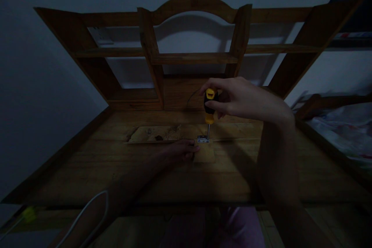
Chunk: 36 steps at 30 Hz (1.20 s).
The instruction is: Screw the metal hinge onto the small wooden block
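My wooden bench (95, 162) carries a long, rough-edged board (155, 133) and, just beside it, a small wood block (204, 154) with a metal hinge (202, 139).

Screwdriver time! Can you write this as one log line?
right hand: grips upright yellow screwdriver | tip: at metal hinge | left hand: at small wood piece | surface: wooden desk

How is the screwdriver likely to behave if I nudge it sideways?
The screwdriver should stay stiff, as its metal shaft looks straight and solid. It would probably tip if the right hand let go, with a bulky handle above a thin shaft. The tip might skid across the hinge, whose metal looks smooth.
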Motion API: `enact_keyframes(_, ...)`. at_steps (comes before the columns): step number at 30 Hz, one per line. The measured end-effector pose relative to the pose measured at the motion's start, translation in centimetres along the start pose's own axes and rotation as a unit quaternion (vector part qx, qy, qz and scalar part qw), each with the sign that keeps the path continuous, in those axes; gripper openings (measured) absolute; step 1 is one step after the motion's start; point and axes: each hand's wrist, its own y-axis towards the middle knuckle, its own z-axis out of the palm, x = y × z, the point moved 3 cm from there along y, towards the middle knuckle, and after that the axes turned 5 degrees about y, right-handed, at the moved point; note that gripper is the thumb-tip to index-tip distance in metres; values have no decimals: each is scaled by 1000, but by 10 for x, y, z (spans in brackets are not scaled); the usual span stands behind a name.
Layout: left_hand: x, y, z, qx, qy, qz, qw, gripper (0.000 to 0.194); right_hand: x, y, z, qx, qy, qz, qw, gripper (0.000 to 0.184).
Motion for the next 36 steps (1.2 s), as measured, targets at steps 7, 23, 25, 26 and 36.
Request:
enact_keyframes(7, 2, 2, -1, -20, -10, -4, 1000, 39, -7, 8, 9, -14, -48, 8, 999, 30)
enact_keyframes(23, 3, 1, -1, -11, -2, 0, 1000, 37, -15, 2, 0, 76, 31, -37, 996, 19)
enact_keyframes(25, 3, 2, -2, -9, -6, 4, 1000, 36, -17, -4, -4, 97, 44, -46, 993, 24)
enact_keyframes(26, 3, 2, -2, -7, -8, 5, 1000, 36, -18, -6, -6, 101, 46, -43, 993, 26)
enact_keyframes(36, 2, 1, 0, -14, -33, 1, 999, 36, -22, 7, 4, 0, -89, 91, 992, 42)
